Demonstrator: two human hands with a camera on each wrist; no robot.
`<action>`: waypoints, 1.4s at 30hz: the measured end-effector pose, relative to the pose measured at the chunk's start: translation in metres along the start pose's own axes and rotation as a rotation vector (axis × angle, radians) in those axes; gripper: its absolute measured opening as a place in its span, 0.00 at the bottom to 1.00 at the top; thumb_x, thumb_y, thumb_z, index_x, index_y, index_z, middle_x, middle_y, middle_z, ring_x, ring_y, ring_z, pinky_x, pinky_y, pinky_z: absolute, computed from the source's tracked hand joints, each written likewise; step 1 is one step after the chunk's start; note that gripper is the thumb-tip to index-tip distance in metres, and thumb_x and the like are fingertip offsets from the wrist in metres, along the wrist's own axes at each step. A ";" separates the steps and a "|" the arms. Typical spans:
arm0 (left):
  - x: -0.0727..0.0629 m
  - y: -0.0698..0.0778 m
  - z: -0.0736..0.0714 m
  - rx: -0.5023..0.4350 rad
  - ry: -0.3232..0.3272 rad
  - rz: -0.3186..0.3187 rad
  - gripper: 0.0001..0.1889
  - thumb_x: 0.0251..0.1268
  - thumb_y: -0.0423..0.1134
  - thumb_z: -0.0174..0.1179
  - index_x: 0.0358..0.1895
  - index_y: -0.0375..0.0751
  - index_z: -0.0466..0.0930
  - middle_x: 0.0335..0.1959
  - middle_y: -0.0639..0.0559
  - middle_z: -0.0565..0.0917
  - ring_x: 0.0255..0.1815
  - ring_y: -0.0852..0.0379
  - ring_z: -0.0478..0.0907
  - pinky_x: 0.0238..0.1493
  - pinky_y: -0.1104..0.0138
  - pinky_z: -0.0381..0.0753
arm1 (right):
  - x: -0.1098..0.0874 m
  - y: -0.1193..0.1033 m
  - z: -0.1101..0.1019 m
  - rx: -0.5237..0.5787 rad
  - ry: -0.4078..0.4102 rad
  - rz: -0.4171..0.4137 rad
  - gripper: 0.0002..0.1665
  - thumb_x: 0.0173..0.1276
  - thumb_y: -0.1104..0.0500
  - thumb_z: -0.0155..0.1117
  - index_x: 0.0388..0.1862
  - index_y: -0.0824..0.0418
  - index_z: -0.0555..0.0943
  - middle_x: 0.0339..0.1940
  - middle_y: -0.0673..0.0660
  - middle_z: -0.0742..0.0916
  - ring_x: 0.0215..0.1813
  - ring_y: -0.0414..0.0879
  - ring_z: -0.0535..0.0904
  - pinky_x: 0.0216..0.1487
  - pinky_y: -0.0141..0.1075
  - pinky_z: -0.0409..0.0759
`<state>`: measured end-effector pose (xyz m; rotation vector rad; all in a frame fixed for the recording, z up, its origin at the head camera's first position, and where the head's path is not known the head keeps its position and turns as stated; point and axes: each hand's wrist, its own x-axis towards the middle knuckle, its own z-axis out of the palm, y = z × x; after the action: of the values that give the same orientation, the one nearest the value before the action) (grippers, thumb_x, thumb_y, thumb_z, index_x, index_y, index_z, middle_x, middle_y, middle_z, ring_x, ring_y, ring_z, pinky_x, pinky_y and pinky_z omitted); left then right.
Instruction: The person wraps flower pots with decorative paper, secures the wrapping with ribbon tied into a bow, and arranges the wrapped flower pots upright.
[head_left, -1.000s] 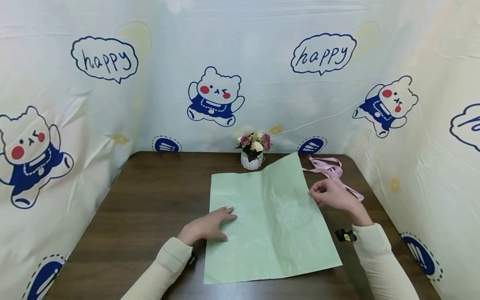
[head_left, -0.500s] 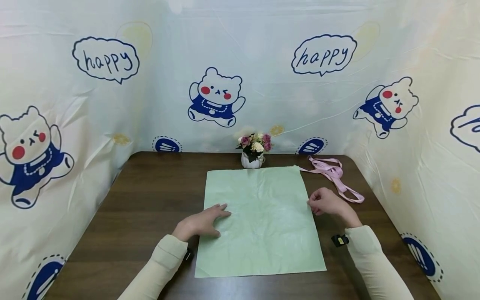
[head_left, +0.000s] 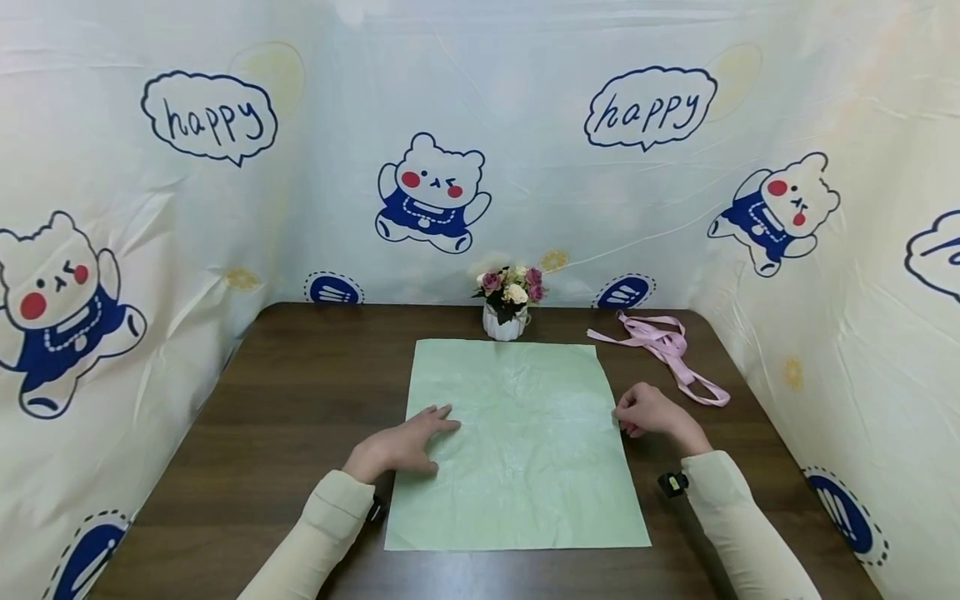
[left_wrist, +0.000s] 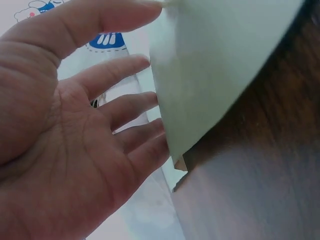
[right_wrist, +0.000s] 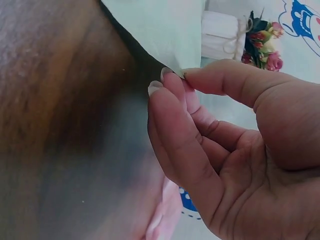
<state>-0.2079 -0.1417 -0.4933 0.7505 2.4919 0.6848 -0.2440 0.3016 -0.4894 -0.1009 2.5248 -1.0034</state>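
A light green sheet of wrapping paper point(head_left: 517, 467) lies nearly flat on the brown table, faintly creased through its middle. My left hand point(head_left: 401, 443) rests with spread fingers over the sheet's left edge. The left wrist view shows extended fingers point(left_wrist: 130, 111) against the paper point(left_wrist: 215, 65), whose lower corner stands off the table. At the right edge, my right hand point(head_left: 656, 414) pinches the paper between thumb and fingertips. In the right wrist view that edge point(right_wrist: 165, 30) rises slightly from the table beside the thumb.
A pink ribbon point(head_left: 660, 340) lies loosely looped at the table's back right. Just behind the sheet stands a white pot point(head_left: 504, 325) of artificial-looking flowers point(head_left: 513, 287). Printed cloth point(head_left: 315, 192) hangs around the back and sides of the table point(head_left: 300, 400).
The sheet's raised right side and back right corner have come down flat, and the sheet has shifted slightly left. My right hand has moved lower with the edge; my left slid a little left.
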 end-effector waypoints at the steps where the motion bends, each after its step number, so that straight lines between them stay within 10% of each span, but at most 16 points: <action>1: 0.000 0.000 0.000 0.002 0.000 -0.002 0.38 0.57 0.28 0.68 0.74 0.36 0.68 0.81 0.37 0.57 0.82 0.35 0.48 0.71 0.43 0.64 | 0.001 0.001 0.001 -0.002 0.002 0.005 0.10 0.70 0.64 0.63 0.30 0.70 0.83 0.23 0.56 0.84 0.25 0.43 0.80 0.30 0.37 0.85; 12: -0.004 0.005 0.006 0.004 0.037 0.003 0.37 0.56 0.23 0.64 0.73 0.34 0.69 0.80 0.36 0.59 0.82 0.34 0.49 0.73 0.44 0.63 | 0.009 0.005 0.010 -0.048 0.025 0.052 0.10 0.68 0.65 0.64 0.25 0.66 0.82 0.20 0.55 0.83 0.21 0.42 0.79 0.26 0.34 0.83; 29: -0.030 0.018 0.020 0.122 0.168 0.198 0.28 0.55 0.20 0.62 0.63 0.35 0.80 0.69 0.37 0.76 0.71 0.41 0.72 0.68 0.48 0.72 | 0.007 -0.008 0.008 -0.151 0.080 0.069 0.11 0.66 0.59 0.70 0.26 0.63 0.83 0.21 0.54 0.82 0.21 0.43 0.78 0.27 0.35 0.82; 42: -0.054 0.020 0.040 0.091 0.156 0.173 0.24 0.60 0.29 0.69 0.61 0.33 0.81 0.70 0.34 0.74 0.73 0.36 0.68 0.70 0.45 0.68 | 0.061 -0.045 0.014 -0.052 0.195 -0.297 0.22 0.70 0.61 0.66 0.57 0.75 0.79 0.45 0.65 0.87 0.47 0.55 0.83 0.48 0.46 0.82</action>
<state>-0.1383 -0.1461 -0.4983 0.9910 2.6354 0.7179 -0.2973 0.2465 -0.4901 -0.4242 2.7712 -1.1052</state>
